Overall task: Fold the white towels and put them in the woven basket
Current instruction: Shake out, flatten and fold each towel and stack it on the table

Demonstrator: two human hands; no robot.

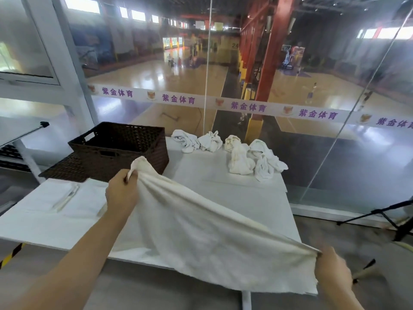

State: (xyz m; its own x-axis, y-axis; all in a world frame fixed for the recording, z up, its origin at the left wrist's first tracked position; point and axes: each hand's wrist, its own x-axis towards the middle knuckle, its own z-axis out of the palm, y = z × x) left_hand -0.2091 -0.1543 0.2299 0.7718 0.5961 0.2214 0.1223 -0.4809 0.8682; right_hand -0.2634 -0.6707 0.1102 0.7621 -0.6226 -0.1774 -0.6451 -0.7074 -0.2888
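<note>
While 2 hands (121,193) (330,271) pinch it, towel (201,231) spans between.

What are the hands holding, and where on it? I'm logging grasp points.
One white towel: the left hand grips one corner, the right hand another, stretching it.

Your one head-worn wide-angle view looks forward and down across the flat white counter (245,198) from its near edge, close above it, facing the glass wall (290,74) behind.
</note>
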